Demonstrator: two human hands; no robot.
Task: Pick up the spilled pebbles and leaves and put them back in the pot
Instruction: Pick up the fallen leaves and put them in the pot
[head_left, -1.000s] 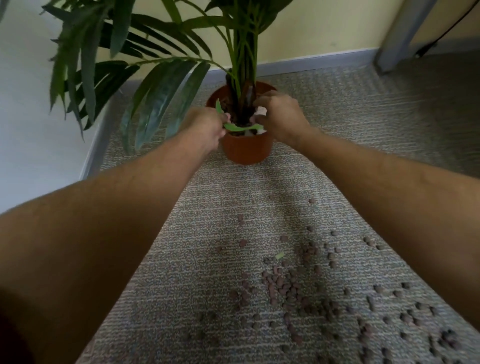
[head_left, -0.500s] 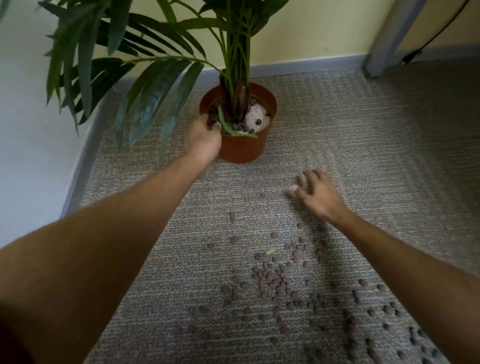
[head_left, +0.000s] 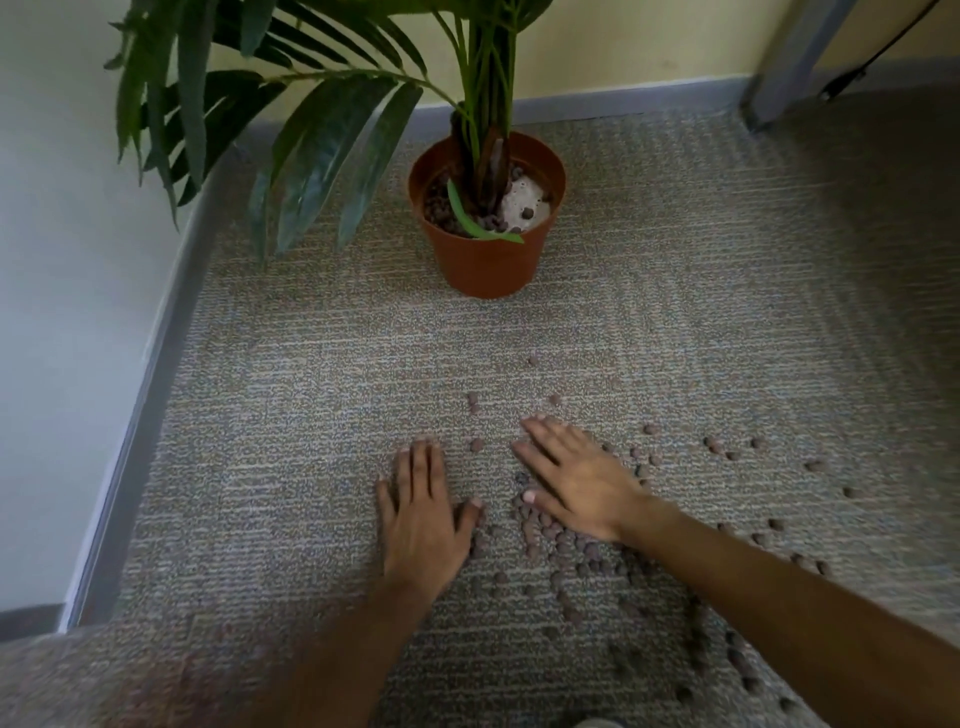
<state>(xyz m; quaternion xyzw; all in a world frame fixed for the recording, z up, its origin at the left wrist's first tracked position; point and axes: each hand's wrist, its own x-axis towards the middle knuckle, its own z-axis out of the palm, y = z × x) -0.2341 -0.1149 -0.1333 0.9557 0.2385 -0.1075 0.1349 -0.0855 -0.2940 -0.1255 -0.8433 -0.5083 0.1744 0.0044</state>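
An orange plant pot (head_left: 488, 265) stands on the carpet near the corner, with a palm growing in it. A loose green leaf (head_left: 470, 223) lies across its front rim, over brown pebbles and a white patch. Several brown pebbles (head_left: 550, 535) are scattered on the carpet in front of me, thickest between and under my hands. My left hand (head_left: 423, 514) lies flat on the carpet, fingers apart, left of the pile. My right hand (head_left: 576, 478) lies flat over the pebbles, fingers spread, holding nothing that I can see.
Palm fronds (head_left: 322, 150) hang low to the left of the pot. A grey skirting board (head_left: 156, 364) and wall run along the left and the back. A grey furniture leg (head_left: 779, 62) and a black cable (head_left: 857, 67) stand at the back right.
Both hands have come back from the pot to the carpet. The leaf they held at the rim now rests in the pot. The right hand left first, then the left.
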